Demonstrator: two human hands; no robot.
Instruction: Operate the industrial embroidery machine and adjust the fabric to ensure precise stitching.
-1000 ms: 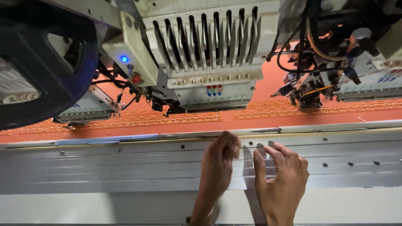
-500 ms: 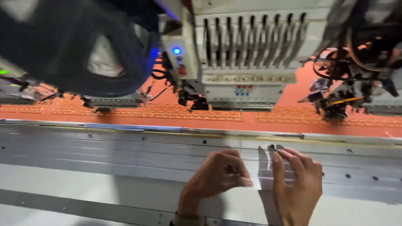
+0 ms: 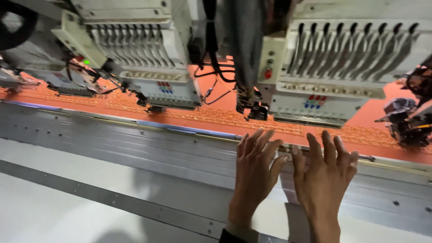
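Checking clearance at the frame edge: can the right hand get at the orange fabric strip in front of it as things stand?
Probably yes. The right hand lies flat on the grey metal rail, fingertips at the edge of the orange fabric. Nothing sits between them there; the embroidery head hangs further back over the cloth.

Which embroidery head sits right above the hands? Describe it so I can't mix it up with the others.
Start from the long orange fabric running across the machine bed. The left hand and right hand lie flat on the grey rail at its near edge. Directly behind them is the cream embroidery head, the one with a red button on its left side, not a green light.
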